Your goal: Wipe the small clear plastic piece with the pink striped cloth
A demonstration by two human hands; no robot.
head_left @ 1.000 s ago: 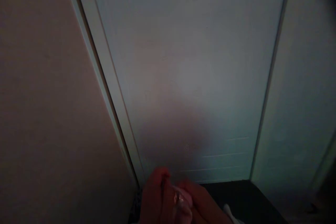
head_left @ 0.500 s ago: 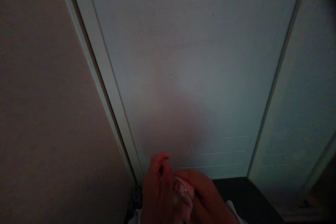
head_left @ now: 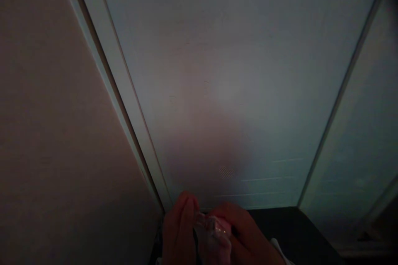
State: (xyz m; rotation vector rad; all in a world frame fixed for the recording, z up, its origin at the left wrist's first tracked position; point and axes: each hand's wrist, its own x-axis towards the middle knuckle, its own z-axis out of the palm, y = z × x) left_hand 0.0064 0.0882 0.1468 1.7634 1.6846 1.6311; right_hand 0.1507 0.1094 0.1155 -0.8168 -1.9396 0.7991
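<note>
Hands sat lower than half a second earlier. At 6 o'clock, left hand and right hand both pinched closed on a crumpled clear wrapper, one per side, likely for two-sided control. White panel stood beyond at 12, beige wall at 9.

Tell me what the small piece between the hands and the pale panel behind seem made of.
The small translucent piece, pinched by left hand and right hand: probably thin clear plastic, glossy, given its glints; too dim to be sure. The pale panel: likely painted or laminated board, smooth and matt, no grain showing.
</note>
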